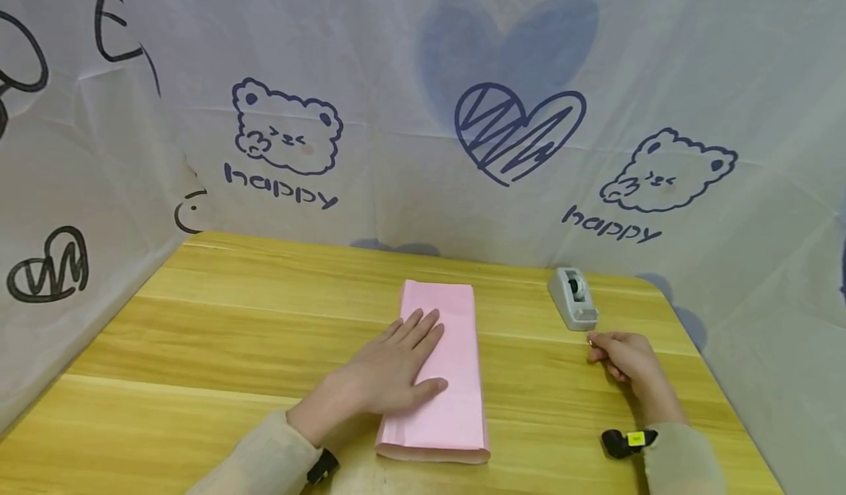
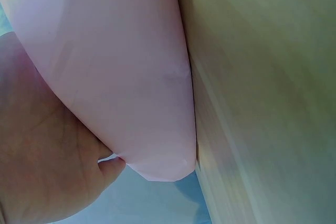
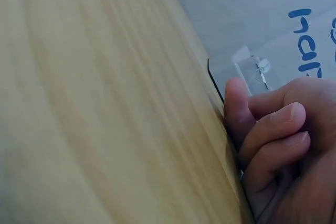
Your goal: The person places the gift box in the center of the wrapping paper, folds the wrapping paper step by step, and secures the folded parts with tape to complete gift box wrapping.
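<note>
Where the pale cloth (image 1: 396,201) hangs along the left and back of the worktop (image 1: 218,333), it carries, left to right, a dark scribbled heart, a bear over "happy", a blue heart and another bear. The worktop is yellowish wood with long grain lines. From the left, a forearm in a light sleeve reaches in, and the left hand (image 1: 396,370) lies palm down on the pink paper (image 1: 456,385), fingers straight, thumb apart. The paper lies flat and folded near the middle, its long sides running away from the person. Farther right stands the grey tape dispenser (image 1: 577,320). Just nearer, the right hand (image 1: 631,359) has curled fingers, thumb and forefinger pinching a shiny scrap (image 1: 590,343), too small to identify.
</note>
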Available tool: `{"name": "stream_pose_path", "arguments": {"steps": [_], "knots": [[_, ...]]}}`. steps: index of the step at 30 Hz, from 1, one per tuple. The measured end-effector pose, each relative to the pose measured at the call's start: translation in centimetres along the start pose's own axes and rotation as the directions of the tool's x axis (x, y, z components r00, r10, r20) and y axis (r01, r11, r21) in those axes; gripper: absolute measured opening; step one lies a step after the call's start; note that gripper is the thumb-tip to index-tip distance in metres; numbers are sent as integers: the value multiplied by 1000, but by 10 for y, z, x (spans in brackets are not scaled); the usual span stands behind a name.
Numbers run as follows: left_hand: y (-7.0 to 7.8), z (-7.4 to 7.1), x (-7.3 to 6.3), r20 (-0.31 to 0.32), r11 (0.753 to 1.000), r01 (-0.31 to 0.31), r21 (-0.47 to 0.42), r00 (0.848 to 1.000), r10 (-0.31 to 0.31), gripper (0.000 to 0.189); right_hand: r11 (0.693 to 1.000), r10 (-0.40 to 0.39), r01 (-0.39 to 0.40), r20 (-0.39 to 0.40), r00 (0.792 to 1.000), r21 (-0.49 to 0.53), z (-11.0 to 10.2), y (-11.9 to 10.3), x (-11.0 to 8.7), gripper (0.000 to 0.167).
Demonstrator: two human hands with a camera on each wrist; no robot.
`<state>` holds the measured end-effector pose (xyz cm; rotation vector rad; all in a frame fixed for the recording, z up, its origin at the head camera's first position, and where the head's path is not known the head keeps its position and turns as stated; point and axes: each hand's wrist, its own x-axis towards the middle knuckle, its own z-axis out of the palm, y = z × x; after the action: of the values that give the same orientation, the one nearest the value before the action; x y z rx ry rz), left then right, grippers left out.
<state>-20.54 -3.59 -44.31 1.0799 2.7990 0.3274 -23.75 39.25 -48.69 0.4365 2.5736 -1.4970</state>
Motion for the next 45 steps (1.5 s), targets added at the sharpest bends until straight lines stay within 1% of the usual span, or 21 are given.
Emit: {"name": "stream_pose_path", "arguments": {"steps": [4, 10, 17, 20, 22, 25, 28, 31, 33, 36, 37, 38, 40, 43, 44, 45], "knots": [[0, 0, 0, 1, 1000, -3, 0, 1000, 3, 81, 1000, 16, -16, -11, 1000, -15, 1, 1, 1, 36], [1, 0, 0, 4, 1000, -1, 2, 1000, 1, 82, 1000, 22, -22, 18, 1000, 2, -2, 0, 1, 37], [1, -1, 0, 9, 1000, -1, 1, 1000, 1, 83, 1000, 22, -22, 58, 998, 1, -5, 0, 2, 27], [1, -2, 0, 12, 1000, 3, 1, 1000, -3, 83, 999, 10, -14, 82, 997, 42, -8, 1, 3, 22], [1, -2, 0, 13, 1000, 5, 0, 1000, -5, 83, 994, 5, -16, 104, 995, 104, -10, 1, 3, 25], [1, -2, 0, 13, 1000, 5, -2, 1000, -5, 83, 979, -8, -21, 142, 990, 201, -15, 1, 1, 32], [1, -2, 0, 7, 1000, 2, -5, 1000, -2, 82, 965, 12, -50, 145, 989, 259, -18, 0, 0, 35], [1, -2, -1, 2, 1000, 2, -4, 1000, -2, 82, 971, -1, -31, 132, 991, 236, -17, -6, -3, 32], [0, -2, -1, -1, 1000, 1, -2, 1000, -1, 82, 985, -40, 17, 134, 990, 170, -13, -15, -6, 30], [0, -1, -1, -1, 1000, 2, -2, 1000, -2, 82, 989, -141, 131, 172, 975, 68, -1, -34, -13, 28], [0, -1, -1, 0, 1000, 2, -1, 1000, -2, 82, 984, -176, 170, 190, 966, 47, 3, -41, -17, 29], [0, -1, -1, 0, 1000, 3, -2, 1000, -3, 82, 976, -218, 216, 217, 951, 36, 9, -48, -20, 29], [0, -1, -1, 4, 1000, 5, -2, 1000, -5, 82, 957, -288, 287, 258, 922, 42, 20, -62, -28, 28], [0, -1, -1, 5, 1000, 6, -1, 1000, -6, 83, 927, -372, 366, 304, 877, 77, 38, -78, -39, 28], [0, -1, -1, 6, 1000, 7, -2, 1000, -7, 83, 918, -393, 386, 312, 865, 88, 45, -82, -42, 27], [1, -1, -1, 7, 1000, 7, -1, 1000, -7, 83, 912, -407, 399, 316, 857, 93, 51, -86, -45, 25]]}}
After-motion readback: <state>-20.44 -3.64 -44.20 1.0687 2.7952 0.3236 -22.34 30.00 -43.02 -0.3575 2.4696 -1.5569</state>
